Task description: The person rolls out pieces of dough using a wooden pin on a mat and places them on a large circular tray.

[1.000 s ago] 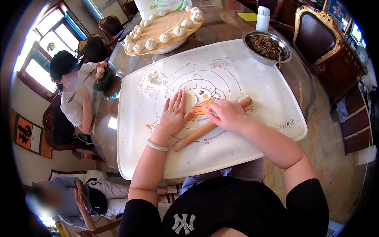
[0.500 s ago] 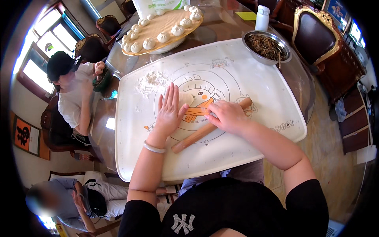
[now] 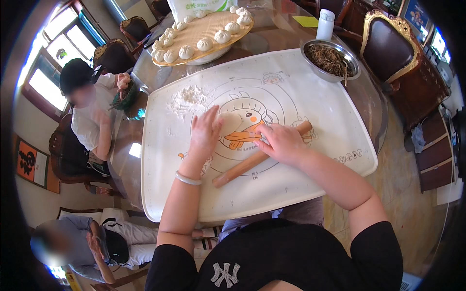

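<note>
A white pastry mat (image 3: 310, 194) with printed circles and a cartoon covers the glass table. A small flat dough disc (image 3: 232, 121) lies on it near the middle. My left hand (image 3: 205, 132), with a bracelet at the wrist, lies flat with its fingertips holding the disc's left edge. A wooden rolling pin (image 3: 238, 169) lies slantwise below the disc. My right hand (image 3: 282, 143) presses down on the pin's upper half, close to the disc.
A flour heap (image 3: 187, 99) lies at the mat's upper left. Behind it a round tray (image 3: 194, 48) carries several white buns. A metal bowl (image 3: 305, 48) of dark filling, a white bottle (image 3: 325, 24) and a chair (image 3: 388, 43) stand at right. One person (image 3: 87, 114) sits at left, another (image 3: 63, 242) lower left.
My left hand has slid a little up and left along the dough's edge. My right hand stays on the rolling pin, barely shifted. The seated person at left has leaned toward the table.
</note>
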Demonstrator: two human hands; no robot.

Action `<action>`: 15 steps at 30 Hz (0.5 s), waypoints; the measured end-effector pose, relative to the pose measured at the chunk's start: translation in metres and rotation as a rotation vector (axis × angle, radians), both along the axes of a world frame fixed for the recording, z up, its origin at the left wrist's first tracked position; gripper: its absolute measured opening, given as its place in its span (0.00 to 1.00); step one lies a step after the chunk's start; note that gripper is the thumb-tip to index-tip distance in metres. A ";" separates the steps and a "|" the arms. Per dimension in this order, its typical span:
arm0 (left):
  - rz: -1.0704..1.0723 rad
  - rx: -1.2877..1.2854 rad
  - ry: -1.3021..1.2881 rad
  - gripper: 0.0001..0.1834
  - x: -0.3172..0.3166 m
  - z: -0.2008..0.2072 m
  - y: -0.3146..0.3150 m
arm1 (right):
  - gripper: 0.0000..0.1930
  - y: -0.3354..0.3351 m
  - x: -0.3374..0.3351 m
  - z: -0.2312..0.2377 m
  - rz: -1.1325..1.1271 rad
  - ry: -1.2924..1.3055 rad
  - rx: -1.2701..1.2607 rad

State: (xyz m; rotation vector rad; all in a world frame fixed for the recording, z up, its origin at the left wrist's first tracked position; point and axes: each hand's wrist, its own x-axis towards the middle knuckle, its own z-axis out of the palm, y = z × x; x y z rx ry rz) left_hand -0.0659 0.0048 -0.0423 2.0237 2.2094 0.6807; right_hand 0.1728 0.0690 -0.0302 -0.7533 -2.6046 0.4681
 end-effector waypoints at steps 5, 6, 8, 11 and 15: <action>-0.114 0.061 0.080 0.29 0.002 0.001 -0.007 | 0.14 0.000 -0.001 -0.001 0.015 0.002 0.020; -0.164 0.066 0.129 0.29 0.011 0.003 -0.011 | 0.13 0.001 -0.001 -0.001 0.021 0.011 0.019; -0.174 -0.088 0.091 0.31 0.017 0.013 -0.015 | 0.13 0.002 0.000 -0.003 0.035 0.028 0.016; -0.108 -0.237 0.020 0.32 0.008 0.030 -0.014 | 0.12 0.002 0.002 -0.002 0.030 0.034 0.027; -0.093 0.042 0.063 0.31 0.000 0.038 -0.006 | 0.12 0.002 0.001 -0.003 0.021 0.029 0.026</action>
